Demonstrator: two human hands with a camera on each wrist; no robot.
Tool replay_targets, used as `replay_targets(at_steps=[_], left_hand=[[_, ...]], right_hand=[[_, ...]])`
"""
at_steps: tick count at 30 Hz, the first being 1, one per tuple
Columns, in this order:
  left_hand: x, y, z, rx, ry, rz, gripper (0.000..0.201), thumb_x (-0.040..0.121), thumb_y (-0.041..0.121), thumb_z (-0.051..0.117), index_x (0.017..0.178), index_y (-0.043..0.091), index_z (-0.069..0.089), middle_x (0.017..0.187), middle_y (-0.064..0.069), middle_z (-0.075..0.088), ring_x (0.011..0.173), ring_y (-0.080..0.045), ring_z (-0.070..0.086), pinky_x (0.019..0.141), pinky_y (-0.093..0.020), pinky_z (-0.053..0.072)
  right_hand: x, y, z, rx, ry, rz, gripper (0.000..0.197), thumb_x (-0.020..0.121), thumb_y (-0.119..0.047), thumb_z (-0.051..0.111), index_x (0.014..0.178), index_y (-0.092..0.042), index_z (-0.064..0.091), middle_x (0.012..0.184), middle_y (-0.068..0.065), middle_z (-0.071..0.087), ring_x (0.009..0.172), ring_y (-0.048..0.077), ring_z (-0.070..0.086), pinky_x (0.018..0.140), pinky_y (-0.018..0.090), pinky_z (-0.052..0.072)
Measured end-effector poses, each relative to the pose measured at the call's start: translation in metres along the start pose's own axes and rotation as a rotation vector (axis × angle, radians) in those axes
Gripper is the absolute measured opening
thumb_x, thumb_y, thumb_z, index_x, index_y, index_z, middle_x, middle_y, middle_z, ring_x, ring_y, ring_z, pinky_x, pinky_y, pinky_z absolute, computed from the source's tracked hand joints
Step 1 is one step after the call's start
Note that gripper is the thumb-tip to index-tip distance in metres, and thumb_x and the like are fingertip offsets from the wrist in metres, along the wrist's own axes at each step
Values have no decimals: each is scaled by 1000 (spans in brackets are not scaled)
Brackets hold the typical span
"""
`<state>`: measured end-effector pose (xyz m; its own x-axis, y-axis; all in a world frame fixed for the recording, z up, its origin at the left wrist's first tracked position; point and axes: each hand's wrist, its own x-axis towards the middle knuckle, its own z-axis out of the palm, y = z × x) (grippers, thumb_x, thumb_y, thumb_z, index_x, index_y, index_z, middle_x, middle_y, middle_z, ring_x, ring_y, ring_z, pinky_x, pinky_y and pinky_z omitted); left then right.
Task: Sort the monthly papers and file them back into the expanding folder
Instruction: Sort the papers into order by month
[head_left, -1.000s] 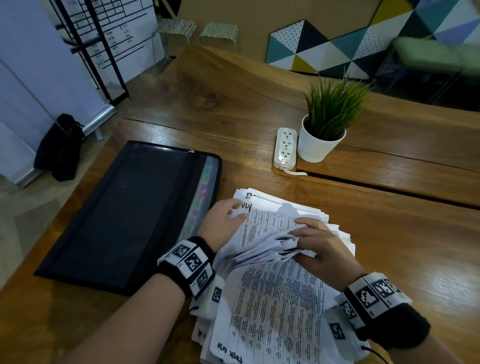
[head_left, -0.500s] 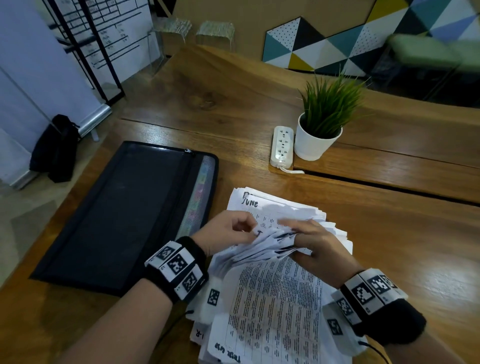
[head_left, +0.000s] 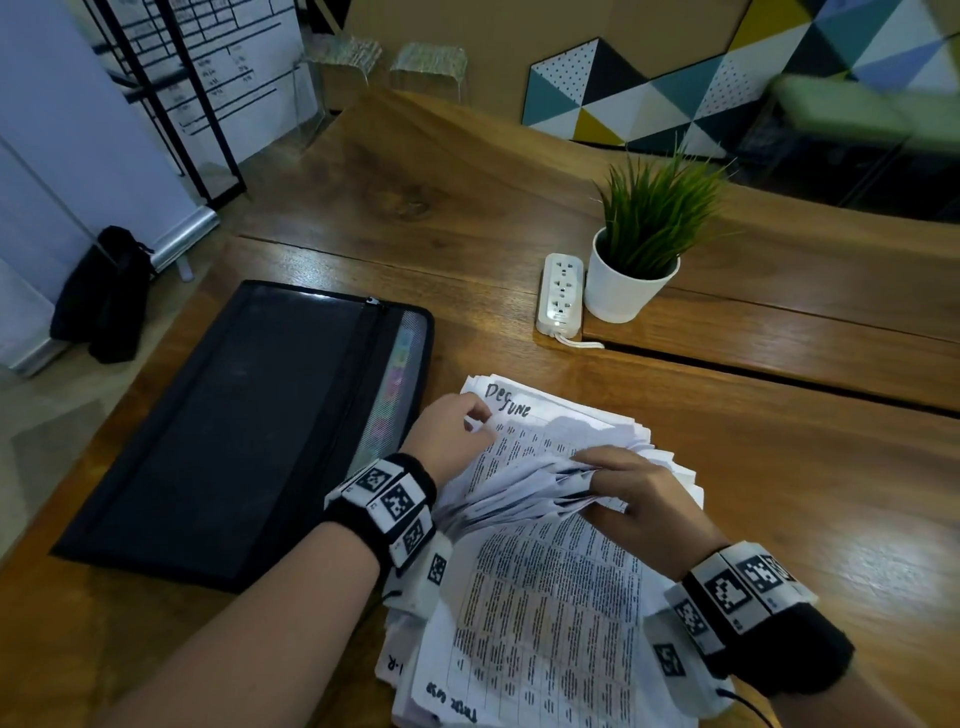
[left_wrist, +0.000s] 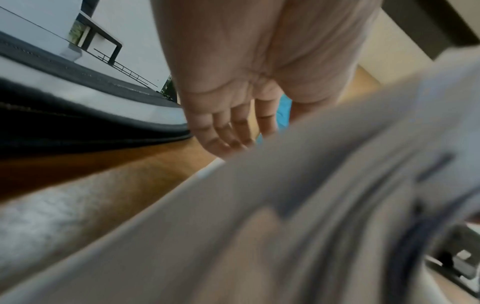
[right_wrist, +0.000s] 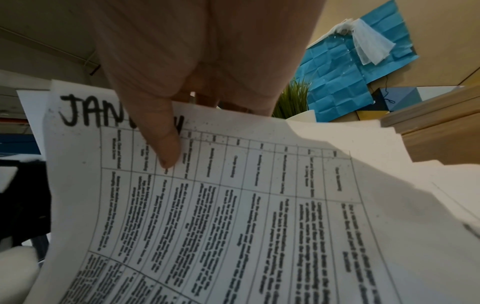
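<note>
A thick stack of white printed papers (head_left: 545, 597) lies on the wooden table near the front edge. My right hand (head_left: 618, 493) grips a lifted, fanned bundle of sheets, with the thumb (right_wrist: 166, 148) on top of a sheet headed "JAN" (right_wrist: 233, 205). My left hand (head_left: 457, 431) pinches the far-left corner of the sheets, beside hand-written "Dec" and "June" headings (head_left: 506, 402). In the left wrist view its fingers (left_wrist: 228, 127) reach past blurred paper edges (left_wrist: 285, 205). The black expanding folder (head_left: 234, 431) lies flat to the left, its coloured tabs (head_left: 395, 384) showing.
A white power strip (head_left: 560, 291) and a potted green plant (head_left: 631, 280) stand behind the papers, at the edge of a raised table board (head_left: 779, 353). The table's left edge runs along the folder. A black bag (head_left: 104, 296) sits on the floor.
My left hand went from the stack's corner to the middle of the fan and back to the corner. A sheet headed "Dec" now shows. The right hand kept holding the fanned sheets.
</note>
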<state>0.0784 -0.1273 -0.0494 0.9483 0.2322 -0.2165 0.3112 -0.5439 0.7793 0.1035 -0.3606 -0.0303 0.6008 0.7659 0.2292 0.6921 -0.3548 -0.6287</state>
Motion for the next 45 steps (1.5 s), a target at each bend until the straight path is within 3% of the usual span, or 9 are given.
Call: replay_targets(at_steps=[5,9,20,27,30,34,37,41,45], left_hand=[[-21,6,-6,-322,-135,16,24,79,4,70,86,21,54,64,-2,65,57,-4,52,60,-15,42],[-28,7,-2,-347,-36,-7,28,77,0,70,92,20,56,43,14,53,45,4,46,53,-10,37],[-20,-2,8,-357,-28,-5,19,71,8,81,87,12,72,83,6,73,73,-1,66,68,-15,51],[-26,-5,-2,-525,-137,-56,23,86,2,64,64,8,64,56,11,64,54,3,56,56,-12,43],[-22,-13,-6,-557,-101,-98,19,90,8,60,82,-9,64,81,-18,70,71,-17,60,67,-27,47],[-28,-3,-11,-506,-318,-70,25,94,14,55,73,2,62,62,3,61,56,-5,54,56,-16,43],[-30,5,-14,-479,-450,-75,32,94,25,53,85,-1,69,77,-2,67,72,-11,61,72,-21,50],[-12,-1,-7,-188,-138,-101,29,95,32,52,111,11,65,107,7,60,106,-12,57,90,-24,41],[2,-8,2,148,-55,-152,27,90,26,58,70,13,44,72,1,43,61,-12,41,55,-23,29]], right_hand=[[-2,1,-4,13,-47,81,24,77,-10,71,91,-29,73,139,-4,41,106,-7,52,89,9,42],[4,-5,-5,-17,-39,21,26,75,-4,73,91,-24,74,141,-1,37,104,-17,47,89,1,33],[-2,2,-5,-24,-42,35,37,74,-6,69,96,-36,70,129,-8,51,115,13,53,94,30,44],[0,0,-3,-106,19,-19,24,67,-9,67,84,-24,73,101,1,63,102,15,47,89,11,30],[-3,1,-2,-68,5,1,24,67,-8,66,84,-24,70,105,0,62,104,13,49,89,17,37],[-3,-1,-5,-10,-72,65,27,74,-7,66,88,-29,73,133,-4,49,116,4,47,97,15,37],[2,-2,-5,-83,-52,26,12,77,-19,64,82,-21,75,117,0,64,104,13,48,92,26,39],[1,1,-2,-69,-28,-29,25,83,-30,54,80,-16,75,93,-6,70,100,14,56,101,25,34],[-6,3,-1,-36,-55,71,31,81,-33,52,83,-13,75,99,0,69,96,22,62,82,36,50]])
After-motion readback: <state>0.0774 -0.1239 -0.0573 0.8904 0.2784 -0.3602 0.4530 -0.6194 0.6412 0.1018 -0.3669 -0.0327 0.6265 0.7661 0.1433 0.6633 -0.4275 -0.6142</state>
